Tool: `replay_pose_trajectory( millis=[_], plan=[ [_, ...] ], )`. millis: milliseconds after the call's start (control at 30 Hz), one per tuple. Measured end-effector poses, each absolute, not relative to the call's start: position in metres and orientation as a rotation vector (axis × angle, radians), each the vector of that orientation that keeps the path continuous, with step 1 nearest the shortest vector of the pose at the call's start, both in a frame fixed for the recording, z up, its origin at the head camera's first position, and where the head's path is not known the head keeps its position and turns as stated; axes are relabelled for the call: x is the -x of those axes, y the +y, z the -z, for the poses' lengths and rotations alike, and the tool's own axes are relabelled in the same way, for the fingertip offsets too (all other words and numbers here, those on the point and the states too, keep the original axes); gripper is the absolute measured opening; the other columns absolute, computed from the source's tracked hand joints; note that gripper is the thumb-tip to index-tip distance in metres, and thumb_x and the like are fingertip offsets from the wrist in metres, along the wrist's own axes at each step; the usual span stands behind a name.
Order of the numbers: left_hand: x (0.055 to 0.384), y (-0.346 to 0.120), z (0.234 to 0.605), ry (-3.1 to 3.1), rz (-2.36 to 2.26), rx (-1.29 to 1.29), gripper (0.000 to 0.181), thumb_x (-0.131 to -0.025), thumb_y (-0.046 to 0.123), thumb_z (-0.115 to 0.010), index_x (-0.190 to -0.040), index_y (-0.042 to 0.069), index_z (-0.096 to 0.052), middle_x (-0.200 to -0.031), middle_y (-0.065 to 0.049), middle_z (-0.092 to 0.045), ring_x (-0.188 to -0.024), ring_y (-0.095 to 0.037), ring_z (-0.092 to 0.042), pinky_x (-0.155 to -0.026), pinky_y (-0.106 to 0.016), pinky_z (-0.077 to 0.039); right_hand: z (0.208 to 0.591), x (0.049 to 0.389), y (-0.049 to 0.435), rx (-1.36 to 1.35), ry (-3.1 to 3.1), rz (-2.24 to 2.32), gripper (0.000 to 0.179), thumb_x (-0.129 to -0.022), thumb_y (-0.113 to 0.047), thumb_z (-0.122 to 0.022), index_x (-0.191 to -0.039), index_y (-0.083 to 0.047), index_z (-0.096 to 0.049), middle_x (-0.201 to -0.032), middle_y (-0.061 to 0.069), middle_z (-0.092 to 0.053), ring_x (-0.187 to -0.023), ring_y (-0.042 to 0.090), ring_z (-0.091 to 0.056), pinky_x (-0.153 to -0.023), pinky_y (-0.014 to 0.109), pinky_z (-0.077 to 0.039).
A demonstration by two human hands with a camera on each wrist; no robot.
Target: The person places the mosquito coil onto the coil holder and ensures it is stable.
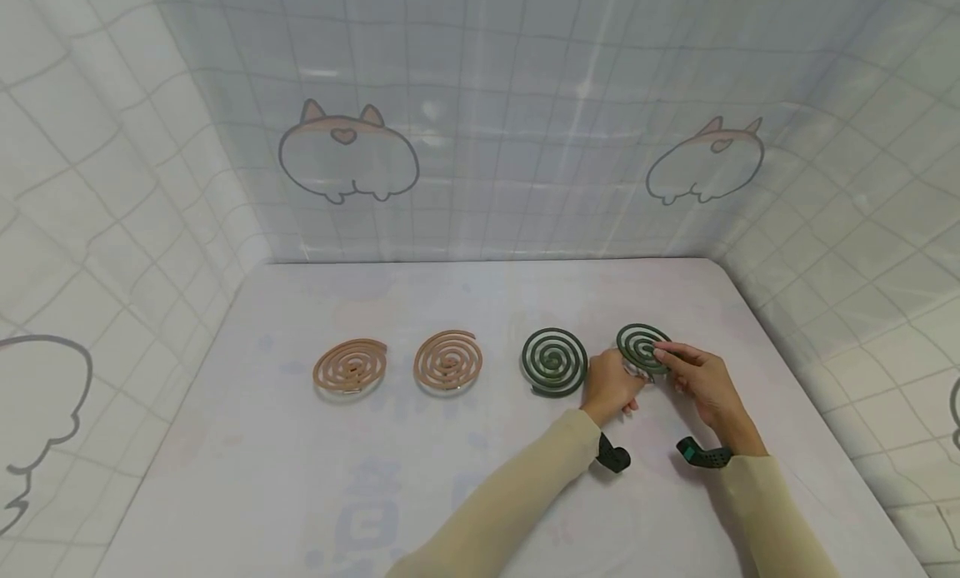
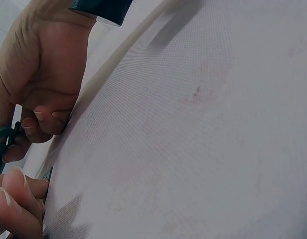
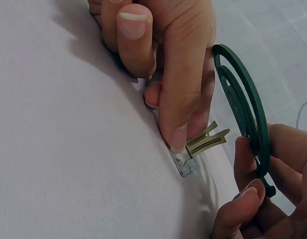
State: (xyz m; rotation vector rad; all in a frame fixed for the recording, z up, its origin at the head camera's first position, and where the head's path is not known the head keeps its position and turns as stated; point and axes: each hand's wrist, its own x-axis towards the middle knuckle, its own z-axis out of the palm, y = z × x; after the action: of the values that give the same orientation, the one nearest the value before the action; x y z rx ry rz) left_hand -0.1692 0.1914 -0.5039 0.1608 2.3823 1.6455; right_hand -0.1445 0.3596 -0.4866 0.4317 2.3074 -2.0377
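My right hand (image 1: 705, 386) pinches a green spiral mosquito coil (image 1: 637, 332) between thumb and fingers, at the right of the table. In the right wrist view this coil (image 3: 248, 107) stands tilted, apart from a small metal coil stand (image 3: 208, 142) whose forked prong sticks up. The fingertips of my left hand (image 1: 611, 386) hold the stand by its flat base against the white cloth. Just left of that hand sits a second green coil (image 1: 553, 361). The left wrist view catches only fingers of my left hand (image 2: 16, 204) at its lower left edge.
Two brown mosquito coils, one farther left (image 1: 350, 366) and one nearer the middle (image 1: 448, 360), are in line with the green ones, slightly raised. A white cloth covers the table (image 1: 262, 478). Grid-patterned curtains (image 1: 510, 145) enclose the back and both sides.
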Motion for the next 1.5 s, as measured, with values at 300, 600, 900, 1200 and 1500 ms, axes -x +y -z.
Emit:
replay_pose_trajectory(
  millis=[300,600,900,1200,1500],
  plan=[
    [0.1684,0.1893,0.5054,2.363,-1.683,-0.196,0.011,-0.087,0.007,-0.080,-0.083,0.009,-0.069,-0.036,0.003,-0.051,-0.026,-0.011,-0.048,-0.029,-0.026,-0.042,0.4892,0.1434,0.3619,-0.392,2.415,1.919,0.035,-0.095,-0.028,-0.077,-0.123,-0.006,-0.075,-0.096,-0.010,-0.064,-0.070,0.008,-0.049,-0.059,0.023,-0.048],
    [0.1671,0.1891,0.5021,2.378,-1.682,-0.189,0.011,-0.087,0.008,-0.081,-0.087,0.011,-0.070,-0.037,0.004,-0.051,-0.026,-0.011,-0.049,-0.030,-0.026,-0.043,0.4892,0.1448,0.3649,-0.361,2.448,1.853,0.036,-0.095,-0.029,-0.077,-0.122,-0.005,-0.075,-0.098,-0.008,-0.067,-0.069,0.009,-0.051,-0.058,0.023,-0.049],
    [0.1666,0.1896,0.5028,2.389,-1.671,-0.203,0.012,-0.086,0.006,-0.080,-0.085,0.010,-0.068,-0.036,0.004,-0.050,-0.025,-0.010,-0.048,-0.029,-0.024,-0.041,0.4875,0.1445,0.3650,-0.353,2.456,1.831,0.037,-0.096,-0.027,-0.076,-0.124,-0.003,-0.074,-0.096,-0.010,-0.068,-0.068,0.009,-0.050,-0.058,0.024,-0.048],
    [0.1666,0.1894,0.5019,2.403,-1.671,-0.184,0.014,-0.086,0.008,-0.080,-0.081,0.010,-0.068,-0.035,0.004,-0.049,-0.024,-0.010,-0.047,-0.028,-0.024,-0.040,0.4916,0.1489,0.3676,-0.353,2.470,1.798,0.038,-0.098,-0.023,-0.074,-0.127,0.001,-0.071,-0.100,-0.008,-0.067,-0.069,0.010,-0.050,-0.058,0.024,-0.048],
    [0.1674,0.1901,0.5032,2.397,-1.678,-0.213,0.011,-0.087,0.006,-0.079,-0.084,0.010,-0.069,-0.035,0.005,-0.048,-0.025,-0.009,-0.047,-0.028,-0.024,-0.040,0.4858,0.1454,0.3640,-0.315,2.496,1.772,0.040,-0.097,-0.028,-0.075,-0.126,0.000,-0.071,-0.104,-0.006,-0.068,-0.071,0.011,-0.051,-0.060,0.025,-0.048]
  ],
)
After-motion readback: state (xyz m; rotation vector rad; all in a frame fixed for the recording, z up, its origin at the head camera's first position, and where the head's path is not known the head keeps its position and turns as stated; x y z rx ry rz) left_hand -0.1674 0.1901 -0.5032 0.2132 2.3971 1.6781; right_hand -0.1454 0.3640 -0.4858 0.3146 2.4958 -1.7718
